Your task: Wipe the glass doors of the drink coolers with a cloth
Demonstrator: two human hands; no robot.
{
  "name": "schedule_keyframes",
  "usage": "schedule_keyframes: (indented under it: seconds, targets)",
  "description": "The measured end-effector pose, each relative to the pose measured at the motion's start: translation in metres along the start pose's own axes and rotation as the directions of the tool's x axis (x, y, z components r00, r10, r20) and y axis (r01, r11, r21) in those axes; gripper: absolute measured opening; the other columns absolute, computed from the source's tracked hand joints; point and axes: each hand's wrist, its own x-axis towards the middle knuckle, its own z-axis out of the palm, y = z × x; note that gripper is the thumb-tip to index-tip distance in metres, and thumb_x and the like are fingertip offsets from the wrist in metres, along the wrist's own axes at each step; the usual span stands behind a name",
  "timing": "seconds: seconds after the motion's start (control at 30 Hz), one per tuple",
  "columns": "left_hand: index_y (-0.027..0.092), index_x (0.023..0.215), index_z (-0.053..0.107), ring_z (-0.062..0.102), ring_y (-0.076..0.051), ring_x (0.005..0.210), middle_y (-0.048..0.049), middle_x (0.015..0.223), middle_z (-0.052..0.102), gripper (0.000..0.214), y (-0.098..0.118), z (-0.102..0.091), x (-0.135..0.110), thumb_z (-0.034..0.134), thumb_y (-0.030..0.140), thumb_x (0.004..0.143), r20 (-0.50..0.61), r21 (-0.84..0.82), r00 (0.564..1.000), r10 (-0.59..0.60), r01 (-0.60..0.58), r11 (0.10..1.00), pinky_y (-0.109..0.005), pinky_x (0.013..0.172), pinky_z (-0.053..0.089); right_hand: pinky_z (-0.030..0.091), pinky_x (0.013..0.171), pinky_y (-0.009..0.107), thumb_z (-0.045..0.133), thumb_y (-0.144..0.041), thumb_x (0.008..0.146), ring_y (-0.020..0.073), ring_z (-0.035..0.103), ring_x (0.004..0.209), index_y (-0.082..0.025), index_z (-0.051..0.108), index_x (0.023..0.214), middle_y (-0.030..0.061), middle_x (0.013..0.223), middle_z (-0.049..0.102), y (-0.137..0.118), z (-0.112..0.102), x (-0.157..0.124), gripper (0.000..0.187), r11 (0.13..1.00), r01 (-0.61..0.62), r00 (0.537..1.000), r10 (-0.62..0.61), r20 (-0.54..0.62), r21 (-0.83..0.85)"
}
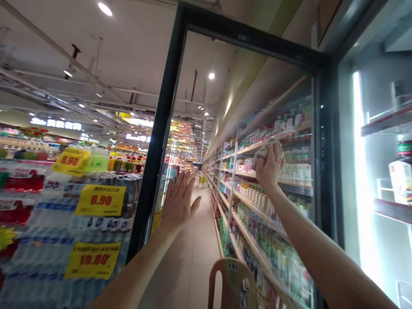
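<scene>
While facing down a long supermarket aisle (193, 231), tile floor and ceiling lights running far into the distance; on the right, a refrigerated cabinet (380, 128) with lit shelves and a white-labelled bottle (401, 176) at the edge of the view; across the middle, its glass door (206, 128) in a black frame, swung wide open, with long store shelves of bottles showing through the pane; on the left, stacked bottled water (38, 253) under yellow price tags (100, 200) marked 8.90 and 19.80; low in front, the curved back of a plastic chair (231, 279); left hand (178, 201) open, fingers spread, palm flat against the glass; right hand (269, 166) closed around a crumpled pale cloth (262, 152), pressed to the same pane, higher up and nearer the door's far edge
</scene>
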Motion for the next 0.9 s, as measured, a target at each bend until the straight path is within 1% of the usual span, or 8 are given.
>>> schedule_keyframes:
  seconds: [0.1,0.23,0.4,0.5,0.57,0.7,0.73,0.9]
  targets:
    - [0.012,0.139,0.026,0.024,-0.024,0.137,-0.0167,0.14,0.039,0.06,-0.002,0.001,-0.002,0.046,0.03,0.086,-0.05,-0.01,0.998,-0.035,0.034,0.999,-0.045,0.11,0.02,0.024,0.106,0.054,0.042,-0.026,0.081,0.0283,0.033,0.131,-0.016,0.046,0.129,0.0146,0.139,0.041,-0.039,0.007,-0.024,0.049,0.936,0.339,0.928,-0.348,0.132,0.091]
    - [0.012,0.141,0.023,0.023,-0.026,0.137,-0.0169,0.141,0.037,0.061,-0.003,0.004,-0.003,0.045,0.03,0.086,-0.051,0.026,0.996,-0.079,0.08,0.996,-0.047,0.11,0.019,0.016,0.112,0.047,0.043,-0.028,0.082,0.0194,0.032,0.133,-0.025,0.046,0.128,0.0051,0.136,0.047,-0.068,0.01,-0.054,0.046,0.64,0.722,0.604,-0.768,0.213,0.263]
    - [0.014,0.142,0.019,0.02,-0.024,0.138,-0.0147,0.143,0.035,0.063,-0.003,0.006,-0.004,0.044,0.031,0.087,-0.027,0.025,0.996,-0.085,0.085,0.996,-0.044,0.111,0.017,0.023,0.106,0.054,0.039,-0.026,0.081,0.0262,0.033,0.132,-0.017,0.046,0.129,0.0118,0.14,0.042,-0.045,0.02,-0.007,0.049,0.941,0.332,0.934,-0.337,0.116,0.062]
    - [0.015,0.142,0.019,0.022,-0.024,0.137,-0.0156,0.143,0.035,0.063,-0.004,0.006,-0.005,0.045,0.03,0.087,-0.048,0.01,0.996,-0.078,0.079,0.997,-0.046,0.111,0.019,0.022,0.107,0.055,0.039,-0.026,0.081,0.0269,0.03,0.133,-0.018,0.044,0.13,0.0107,0.142,0.038,-0.057,0.028,0.003,0.05,0.964,0.259,0.956,-0.265,0.128,0.057]
    - [0.015,0.141,0.02,0.024,-0.025,0.137,-0.0172,0.142,0.036,0.064,-0.005,0.005,-0.006,0.047,0.029,0.086,-0.077,-0.017,0.995,-0.071,0.07,0.997,-0.046,0.109,0.022,0.018,0.11,0.052,0.04,-0.027,0.082,0.0235,0.028,0.135,-0.021,0.043,0.131,0.0071,0.142,0.038,-0.079,0.031,-0.009,0.049,0.878,0.458,0.851,-0.479,0.216,0.139]
    - [0.016,0.141,0.019,0.026,-0.026,0.135,-0.0177,0.142,0.034,0.063,-0.009,0.004,-0.007,0.047,0.026,0.085,-0.145,-0.1,0.985,-0.093,0.079,0.992,-0.046,0.107,0.028,0.013,0.113,0.046,0.039,-0.032,0.087,0.017,0.027,0.135,-0.027,0.044,0.13,0.0002,0.142,0.04,-0.117,0.036,-0.019,0.043,0.567,0.754,0.491,-0.822,0.288,0.332]
    - [0.016,0.14,0.019,0.026,-0.026,0.135,-0.0177,0.142,0.034,0.063,-0.009,0.003,-0.008,0.047,0.025,0.085,-0.156,-0.12,0.982,-0.104,0.085,0.989,-0.047,0.107,0.028,0.013,0.113,0.046,0.039,-0.033,0.088,0.0172,0.027,0.135,-0.027,0.043,0.13,0.0002,0.142,0.04,-0.12,0.038,-0.013,0.043,0.572,0.751,0.491,-0.818,0.298,0.33]
    - [0.016,0.14,0.019,0.025,-0.026,0.136,-0.0179,0.142,0.032,0.061,-0.01,0.001,-0.008,0.046,0.024,0.086,-0.174,-0.202,0.976,-0.132,0.096,0.975,-0.047,0.109,0.025,0.016,0.111,0.054,0.039,-0.029,0.087,0.024,0.024,0.136,-0.021,0.039,0.133,0.0053,0.146,0.033,-0.125,0.043,0.021,0.046,0.879,0.463,0.814,-0.472,0.338,0.112]
